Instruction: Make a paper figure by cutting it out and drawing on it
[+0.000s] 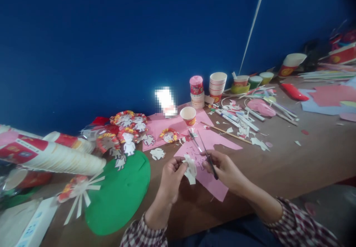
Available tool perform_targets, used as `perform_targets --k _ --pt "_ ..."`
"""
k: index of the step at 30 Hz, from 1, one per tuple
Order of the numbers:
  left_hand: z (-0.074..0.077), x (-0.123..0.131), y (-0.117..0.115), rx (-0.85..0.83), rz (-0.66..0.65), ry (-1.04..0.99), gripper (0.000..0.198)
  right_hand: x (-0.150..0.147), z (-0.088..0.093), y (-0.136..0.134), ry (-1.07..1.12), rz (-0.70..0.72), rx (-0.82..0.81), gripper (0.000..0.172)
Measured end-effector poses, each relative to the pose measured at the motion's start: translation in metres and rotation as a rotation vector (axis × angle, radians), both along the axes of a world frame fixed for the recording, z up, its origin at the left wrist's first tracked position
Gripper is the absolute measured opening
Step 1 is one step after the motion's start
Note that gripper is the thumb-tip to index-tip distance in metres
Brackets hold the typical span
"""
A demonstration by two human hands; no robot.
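Observation:
My left hand pinches a small white paper cut-out just above the table's front edge. My right hand is closed round the handles of a pair of scissors, whose blades stand apart and point away from me toward the wall. Both hands hover over a pink paper sheet with shapes cut from it. A single paper cup stands beyond the scissor tips.
A green paper disc lies at the left front, beside stacked paper cups on their side and several red-and-white paper figures. Cup stacks, markers, sticks and paper scraps litter the right. A blue wall backs the brown table.

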State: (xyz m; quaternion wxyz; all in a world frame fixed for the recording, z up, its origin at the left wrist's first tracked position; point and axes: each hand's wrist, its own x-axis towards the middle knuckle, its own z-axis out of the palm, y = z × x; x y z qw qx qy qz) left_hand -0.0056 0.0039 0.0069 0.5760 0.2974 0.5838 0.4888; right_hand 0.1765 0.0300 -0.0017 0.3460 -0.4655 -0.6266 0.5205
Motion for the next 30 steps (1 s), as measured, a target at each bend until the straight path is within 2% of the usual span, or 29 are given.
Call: perform_targets --k 3,6,9,15,22,30 --pt "-0.003 0.002 -0.001 0.038 -0.054 0.099 0.031 -0.007 0.001 0.003 0.184 -0.045 -0.077 0.042" --pt "-0.007 0.003 -0.004 0.067 -0.091 0.115 0.028 -0.014 0.001 0.005 0.298 -0.051 -0.168 0.041" --pt "-0.008 0.003 -0.007 0.048 -0.084 0.038 0.030 -0.018 0.003 0.004 0.406 -0.039 -0.284 0.039" --pt "-0.008 0.004 -0.011 -0.051 -0.052 -0.158 0.035 -0.019 0.001 0.001 0.460 -0.061 -0.399 0.036" --pt "-0.014 0.008 -0.011 0.016 -0.045 -0.111 0.031 -0.020 0.000 -0.002 0.427 -0.082 -0.420 0.036" --pt "-0.011 0.009 -0.012 0.006 -0.016 -0.143 0.031 -0.022 0.004 -0.004 0.428 -0.111 -0.435 0.041"
